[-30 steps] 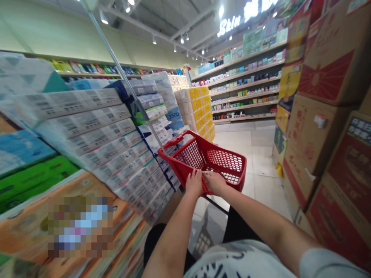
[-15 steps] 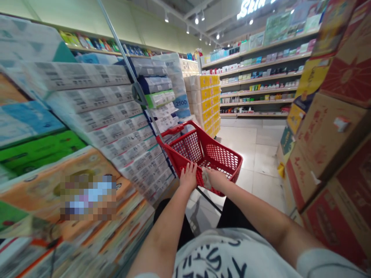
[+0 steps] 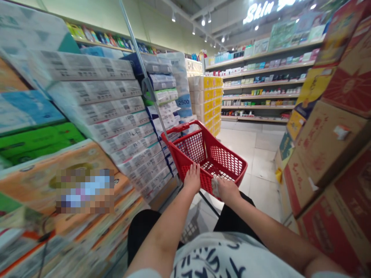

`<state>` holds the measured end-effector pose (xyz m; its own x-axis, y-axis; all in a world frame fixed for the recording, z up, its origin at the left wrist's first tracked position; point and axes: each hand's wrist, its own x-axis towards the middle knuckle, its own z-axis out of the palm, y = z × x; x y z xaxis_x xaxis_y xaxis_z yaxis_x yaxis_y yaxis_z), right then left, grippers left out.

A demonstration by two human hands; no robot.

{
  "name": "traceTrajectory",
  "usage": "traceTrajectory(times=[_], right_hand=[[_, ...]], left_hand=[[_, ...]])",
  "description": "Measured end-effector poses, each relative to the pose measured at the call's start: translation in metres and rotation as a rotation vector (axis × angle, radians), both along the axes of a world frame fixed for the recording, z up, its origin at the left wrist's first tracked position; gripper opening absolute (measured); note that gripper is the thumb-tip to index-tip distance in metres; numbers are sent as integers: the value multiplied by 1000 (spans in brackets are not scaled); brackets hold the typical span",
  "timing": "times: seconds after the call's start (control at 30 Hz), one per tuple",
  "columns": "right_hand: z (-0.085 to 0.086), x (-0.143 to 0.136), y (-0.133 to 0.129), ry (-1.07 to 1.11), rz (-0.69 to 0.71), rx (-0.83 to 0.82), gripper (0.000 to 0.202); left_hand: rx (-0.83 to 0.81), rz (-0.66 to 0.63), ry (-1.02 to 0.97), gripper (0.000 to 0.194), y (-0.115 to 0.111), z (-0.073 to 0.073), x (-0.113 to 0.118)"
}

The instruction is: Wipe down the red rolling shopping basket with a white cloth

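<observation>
A red plastic shopping cart (image 3: 185, 170) stands in the aisle before me, its basket without goods in the part that shows. My left hand (image 3: 193, 178) is hooked over the near rim of the basket, fingers over the top edge. On the same rim, a little further right, my right hand (image 3: 228, 189) is closed round a crumpled greyish-white cloth or tissue (image 3: 215, 186), pressed against the basket. Which of the two that is, I cannot tell. From the cart's handle end a metal pole (image 3: 136, 42) with a grey clamp (image 3: 148, 88) rises, leaning left.
Stacked tissue packs (image 3: 116, 100) line the left side, with orange packs (image 3: 87, 154) nearer me. Cardboard boxes (image 3: 330, 135) are piled on the right. Pale floor tiles (image 3: 262, 154) run between them towards stocked shelves (image 3: 261, 85). A yellow-and-white pack stack (image 3: 213, 100) stands beyond the cart.
The cart and both hands have shifted slightly right in view. My legs have changed position, the left knee showing further left. Both hands stay on the basket rim.
</observation>
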<state>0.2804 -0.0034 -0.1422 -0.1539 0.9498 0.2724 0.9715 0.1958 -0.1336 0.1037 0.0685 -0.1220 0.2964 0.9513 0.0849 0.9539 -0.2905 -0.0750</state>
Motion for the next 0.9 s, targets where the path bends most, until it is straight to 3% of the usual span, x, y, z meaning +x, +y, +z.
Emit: traceTrajectory(times=[0.2,0.33,0.5,0.63,0.9], right_hand=[[3,-38,-13,5,11,-4,48],[7,-55,-15,-19,64,-37,52],[10,-55,-33,-14,132,-75,31],[12,-51,-52,-23,152,-78,28],[22,-56,-45,54,97,-120,32]], left_hand=[[-35,17,4,72,9,6,-16],[14,19,-17,72,3,6,-27],[36,26,-56,70,-25,-1,-35],[22,-3,-64,74,-45,-2,-38],[-30,11,-12,74,-28,11,-26]])
